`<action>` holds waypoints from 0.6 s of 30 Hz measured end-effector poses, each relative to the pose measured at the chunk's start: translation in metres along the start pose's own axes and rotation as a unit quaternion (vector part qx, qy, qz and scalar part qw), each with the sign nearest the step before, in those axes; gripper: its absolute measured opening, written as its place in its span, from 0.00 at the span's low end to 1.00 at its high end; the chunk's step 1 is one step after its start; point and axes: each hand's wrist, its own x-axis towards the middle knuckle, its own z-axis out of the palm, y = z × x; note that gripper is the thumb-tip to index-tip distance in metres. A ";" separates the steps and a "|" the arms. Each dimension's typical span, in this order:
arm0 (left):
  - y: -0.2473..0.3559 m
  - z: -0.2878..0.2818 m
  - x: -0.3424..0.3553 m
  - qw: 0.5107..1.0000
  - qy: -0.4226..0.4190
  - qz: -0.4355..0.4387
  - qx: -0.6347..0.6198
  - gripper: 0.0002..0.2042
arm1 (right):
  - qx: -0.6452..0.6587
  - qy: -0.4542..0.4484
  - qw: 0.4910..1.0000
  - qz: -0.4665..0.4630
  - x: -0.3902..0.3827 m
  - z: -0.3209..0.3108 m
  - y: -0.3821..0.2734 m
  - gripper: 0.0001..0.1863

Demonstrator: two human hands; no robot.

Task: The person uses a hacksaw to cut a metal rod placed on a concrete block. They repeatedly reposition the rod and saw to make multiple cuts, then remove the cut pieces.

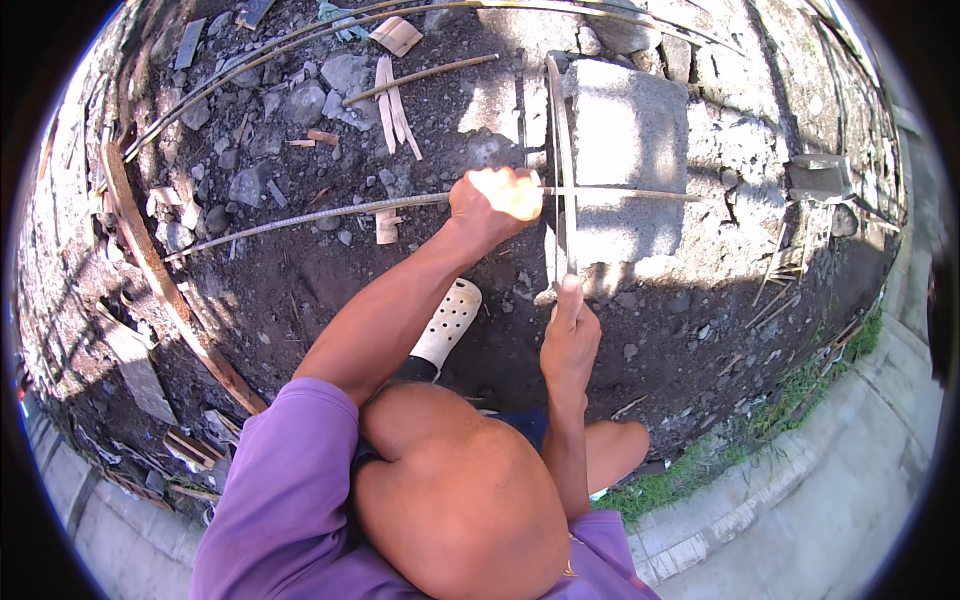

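My left hand is closed around a long, thin, ribbed stick, which runs sideways and reaches over a pale concrete block. My right hand is closed on a long, narrow, flat blade-like strip that points away from me. This strip crosses the stick just right of my left hand, along the block's left side; whether the two touch is hard to tell. My bent knee and a white perforated clog are below my left hand.
Rocky soil holds bamboo scraps, a short stick, long curved poles at the back and a weathered plank at left. A grey metal-like piece lies at right. A grass-edged concrete path runs along the lower right.
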 end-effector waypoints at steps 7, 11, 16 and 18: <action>-0.001 0.020 -0.008 1.000 0.022 -0.011 0.000 0.08 | 0.041 -0.029 0.984 0.169 -0.079 -0.041 -0.017 0.32; -0.002 0.010 -0.001 0.994 0.106 0.013 0.010 0.09 | -0.004 0.026 0.985 -0.170 0.039 0.006 -0.038 0.32; -0.002 0.011 -0.001 0.999 0.045 -0.019 -0.013 0.09 | 0.019 0.007 1.000 0.020 -0.036 -0.014 0.003 0.32; -0.003 0.016 -0.004 0.994 0.105 0.032 0.001 0.08 | -0.005 -0.031 0.992 0.121 -0.087 -0.042 0.011 0.31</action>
